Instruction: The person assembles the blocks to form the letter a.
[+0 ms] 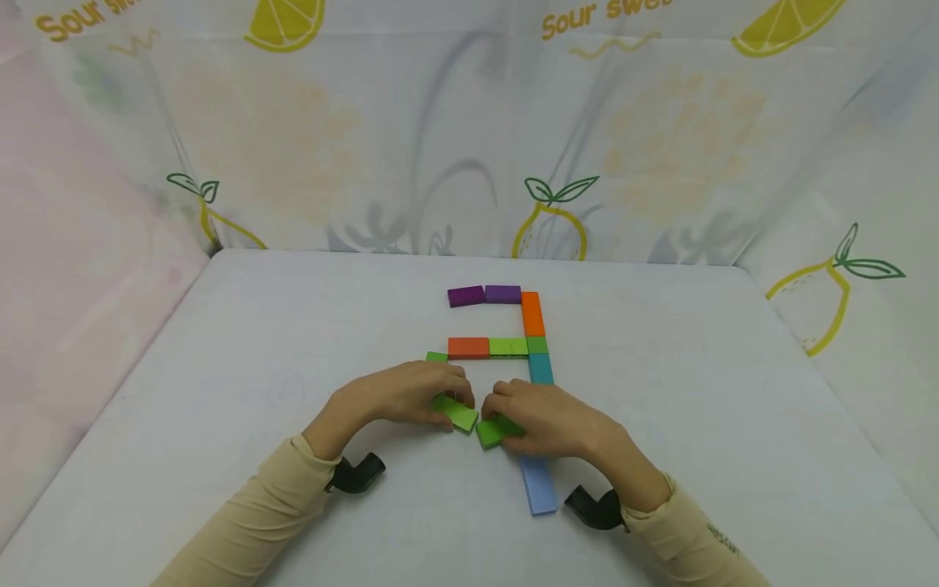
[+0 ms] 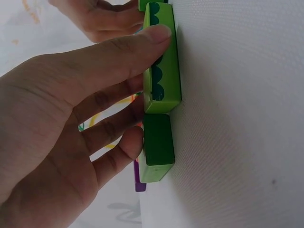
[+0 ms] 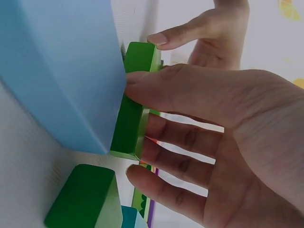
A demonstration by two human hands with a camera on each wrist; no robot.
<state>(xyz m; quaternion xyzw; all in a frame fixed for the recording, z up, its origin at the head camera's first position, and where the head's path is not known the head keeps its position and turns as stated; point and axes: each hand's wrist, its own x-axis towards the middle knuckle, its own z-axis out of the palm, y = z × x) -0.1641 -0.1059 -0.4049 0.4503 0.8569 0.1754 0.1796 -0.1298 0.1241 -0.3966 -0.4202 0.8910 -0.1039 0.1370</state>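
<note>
In the head view my left hand (image 1: 411,393) pinches a light green block (image 1: 462,418) between thumb and fingers. Dark scallops mark that block (image 2: 172,71) in the left wrist view. My right hand (image 1: 550,417) holds a darker green block (image 1: 490,434), its thumb across one face in the right wrist view. The held blocks slant toward each other, their near ends close together. By the left hand's fingers stands a small green block (image 2: 159,140). A light blue block (image 1: 539,489) lies just below the right hand, and another green block (image 3: 83,197) sits beyond it.
Behind the hands, two purple blocks (image 1: 503,294), an orange block (image 1: 533,314), a red-orange block (image 1: 468,348), a light green block (image 1: 508,347) and a teal block (image 1: 541,368) form an angular line on the white table (image 1: 697,391). A printed curtain (image 1: 469,122) hangs behind.
</note>
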